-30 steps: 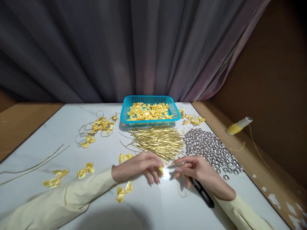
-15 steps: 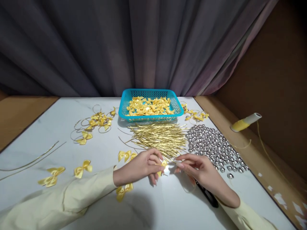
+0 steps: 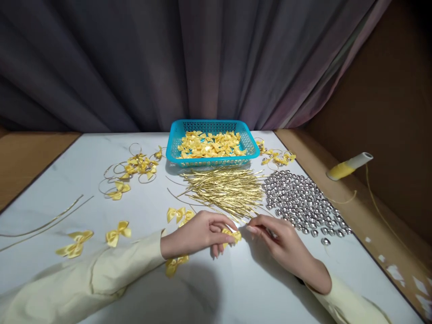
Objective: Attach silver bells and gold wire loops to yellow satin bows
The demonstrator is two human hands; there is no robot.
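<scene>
My left hand (image 3: 209,231) is closed on a yellow satin bow (image 3: 232,236), its thumb and fingers pinching the bow from the left. Just to the right, my right hand (image 3: 275,236) is closed too, thumb against forefinger; whatever lies in that pinch is too small to make out. The fingertips of both hands are close but apart, low over the white table (image 3: 243,288). Directly beyond them lies a heap of gold wire ties (image 3: 224,191). More yellow bows (image 3: 118,233) lie around my left forearm, one partly covered by the wrist.
A blue basket (image 3: 212,160) of bows stands at the back. Silver bells (image 3: 303,202) are piled on the right, beside a spool of yellow thread (image 3: 349,166). Wire loops with bows (image 3: 140,166) lie back left. Two long gold wires (image 3: 43,223) lie far left.
My right hand has shifted slightly left and now covers nearly all of the black-handled tool beneath it. The bright glint beside the bow is gone. My left hand still grips the bow.
</scene>
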